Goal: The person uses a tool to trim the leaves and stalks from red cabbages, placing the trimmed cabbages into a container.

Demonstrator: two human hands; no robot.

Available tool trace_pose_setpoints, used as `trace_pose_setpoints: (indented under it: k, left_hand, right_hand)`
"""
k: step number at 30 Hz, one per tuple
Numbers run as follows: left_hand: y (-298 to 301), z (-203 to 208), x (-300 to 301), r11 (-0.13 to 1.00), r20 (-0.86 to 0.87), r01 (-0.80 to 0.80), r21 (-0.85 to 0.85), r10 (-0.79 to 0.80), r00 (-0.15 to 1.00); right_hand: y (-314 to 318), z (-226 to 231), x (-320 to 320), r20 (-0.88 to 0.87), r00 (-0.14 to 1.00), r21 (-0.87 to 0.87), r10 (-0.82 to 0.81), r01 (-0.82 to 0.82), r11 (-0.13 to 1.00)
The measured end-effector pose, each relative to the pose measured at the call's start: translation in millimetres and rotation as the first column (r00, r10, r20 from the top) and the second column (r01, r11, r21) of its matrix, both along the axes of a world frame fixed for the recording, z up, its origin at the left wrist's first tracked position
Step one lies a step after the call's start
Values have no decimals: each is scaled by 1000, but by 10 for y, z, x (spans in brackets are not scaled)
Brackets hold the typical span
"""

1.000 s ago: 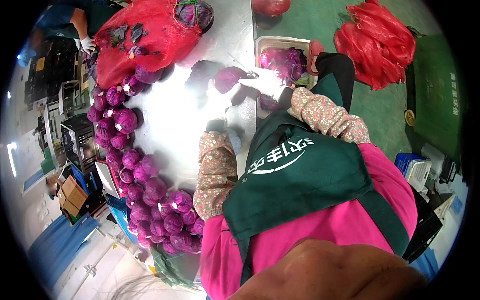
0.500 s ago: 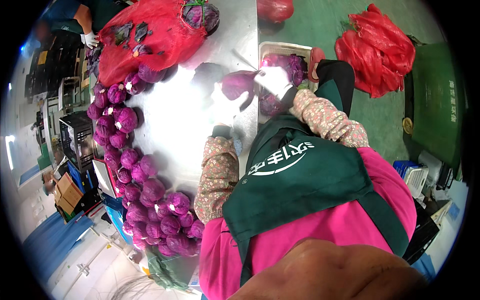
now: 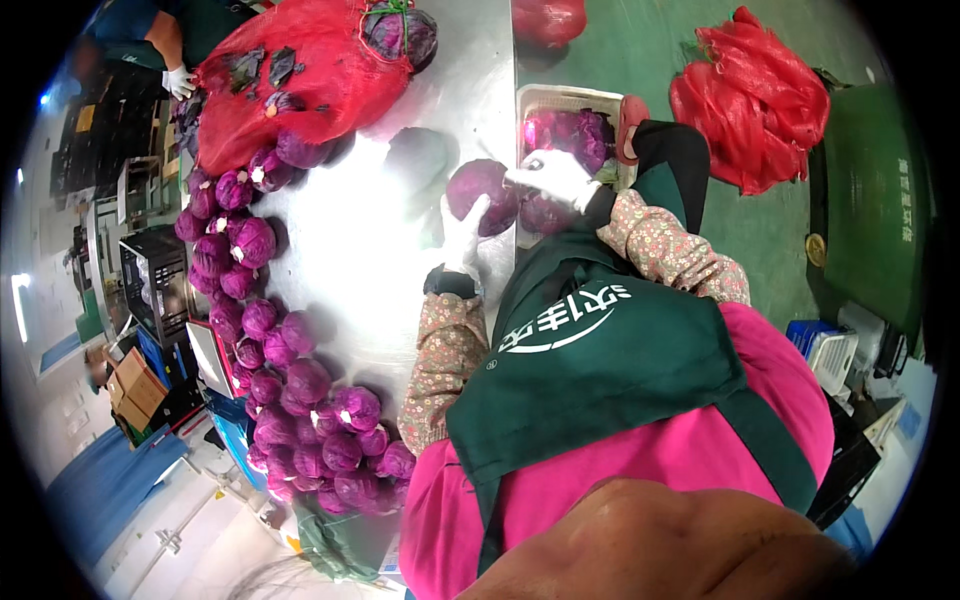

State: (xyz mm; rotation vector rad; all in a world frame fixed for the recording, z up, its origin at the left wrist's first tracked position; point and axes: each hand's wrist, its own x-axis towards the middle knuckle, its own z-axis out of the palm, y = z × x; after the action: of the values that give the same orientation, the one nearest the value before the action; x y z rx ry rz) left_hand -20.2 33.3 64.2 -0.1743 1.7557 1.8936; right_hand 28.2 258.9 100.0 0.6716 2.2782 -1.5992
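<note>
My left hand (image 3: 463, 232), in a white glove, holds a round red cabbage (image 3: 478, 192) from its near left side, over the edge of a shiny metal table (image 3: 340, 230). At the cabbage's right is my right hand (image 3: 557, 178), also gloved in white, its fingers closed around a knife whose blade barely shows now. Below my right hand lies more purple cabbage (image 3: 545, 214), partly covered by it. A cream plastic basket (image 3: 570, 92) with loose purple leaves (image 3: 572, 138) stands just beyond my right hand.
Many trimmed red cabbages (image 3: 305, 385) line the table's left side. A red mesh sack (image 3: 320, 85) lies at the far left, near another person's gloved hand (image 3: 179, 82). More red mesh sacks (image 3: 750, 105) sit on the green floor, beside a green bin (image 3: 870, 210).
The cabbage has turned in my left hand and shows a rounder face. My right hand has shifted slightly right and nearer, and the knife blade no longer stands out above the cabbage.
</note>
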Motion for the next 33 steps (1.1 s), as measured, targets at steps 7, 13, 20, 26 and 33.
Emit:
trace_pose_setpoints:
  k: [7, 13, 20, 26, 33]
  left_hand:
    - [-67, 112, -61, 994, 79, 103, 23, -105, 991]
    - [-127, -379, -87, 963, -91, 228, -141, -242, 966]
    - [-16, 243, -68, 993, 297, 118, 24, -120, 947]
    - [-99, 91, 91, 964, 413, -159, 214, 59, 909]
    - [58, 328, 315, 905, 496, -327, 272, 159, 854]
  right_hand:
    - [-132, 6, 8, -42, 997, -29, 67, -68, 997]
    - [-185, -192, 103, -150, 964, 419, 218, -138, 897]
    - [655, -979, 184, 89, 992, 489, -93, 38, 872]
    - [-242, 140, 222, -150, 984, 256, 97, -56, 965]
    - [-511, 218, 161, -148, 966, 429, 210, -129, 894]
